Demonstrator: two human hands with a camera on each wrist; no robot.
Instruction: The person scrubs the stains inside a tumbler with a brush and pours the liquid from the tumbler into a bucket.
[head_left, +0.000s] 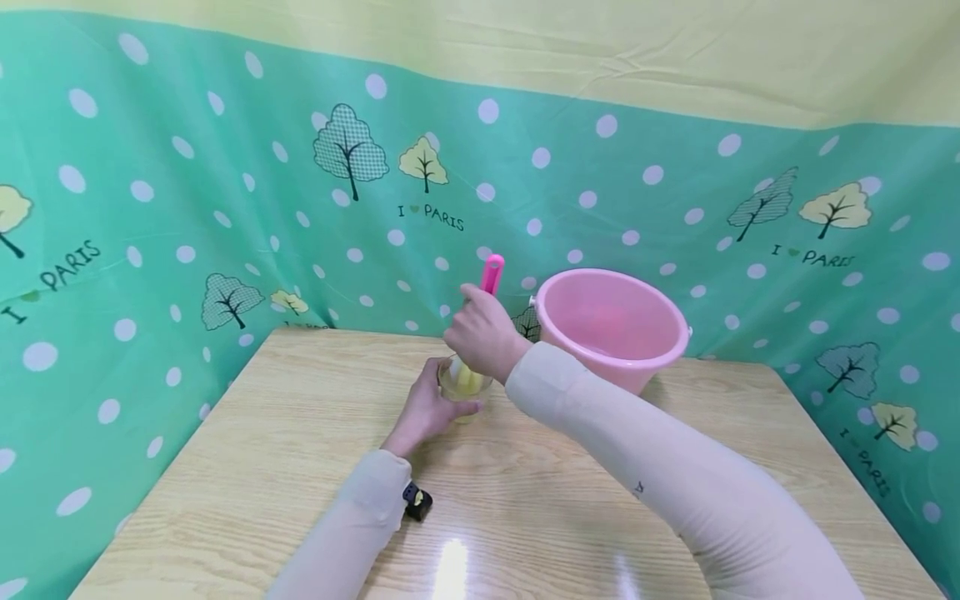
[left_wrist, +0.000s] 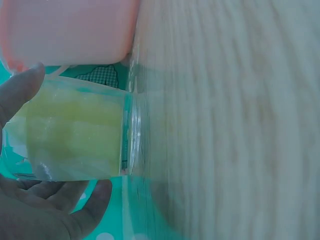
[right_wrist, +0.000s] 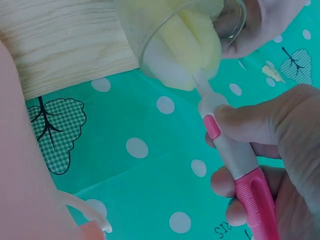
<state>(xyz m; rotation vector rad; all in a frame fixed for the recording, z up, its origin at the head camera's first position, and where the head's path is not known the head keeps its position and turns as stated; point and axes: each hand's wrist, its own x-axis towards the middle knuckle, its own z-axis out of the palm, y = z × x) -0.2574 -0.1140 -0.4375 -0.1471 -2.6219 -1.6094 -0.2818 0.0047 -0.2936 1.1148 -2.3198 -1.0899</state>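
Note:
A clear glass (head_left: 463,410) stands upright on the wooden table, and my left hand (head_left: 429,410) holds it round the side, thumb on one side and fingers on the other. Inside the glass is the yellow and white sponge head (right_wrist: 185,40) of a cup brush, filling much of it in the left wrist view. My right hand (head_left: 483,333) grips the brush's pink and white handle (right_wrist: 235,155) above the glass, the thumb lying near a pink button (right_wrist: 212,126). The handle's pink end (head_left: 492,271) sticks up past the fist.
A pink bucket (head_left: 652,362) with a white handle (right_wrist: 85,210) stands behind and to the right of the glass, close to the right forearm. A green dotted curtain (head_left: 300,200) hangs along the table's back and sides. The wooden tabletop (head_left: 247,450) stretches left and forward.

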